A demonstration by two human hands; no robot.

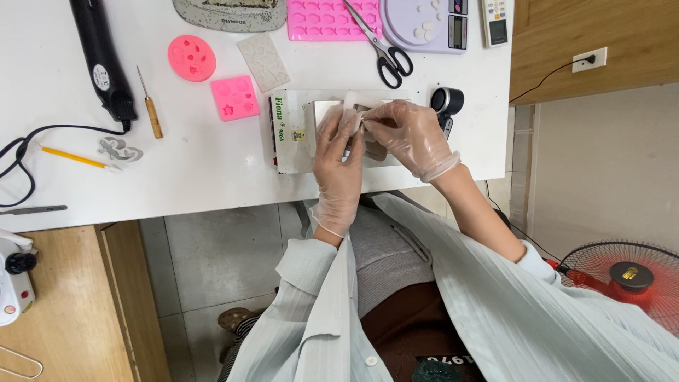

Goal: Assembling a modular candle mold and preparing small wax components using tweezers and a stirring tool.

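White boxy device (293,134) with green side label lies under gloved hands.

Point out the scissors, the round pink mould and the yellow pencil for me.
scissors (380,44): head view, on the blades near the pivot.
round pink mould (192,57): head view, middle of its top face.
yellow pencil (73,157): head view, middle of the shaft.

White table (177,177) is set over grey tiled floor (226,262); wood panel (601,28), wall socket (589,59), red fan (629,279) are seen.
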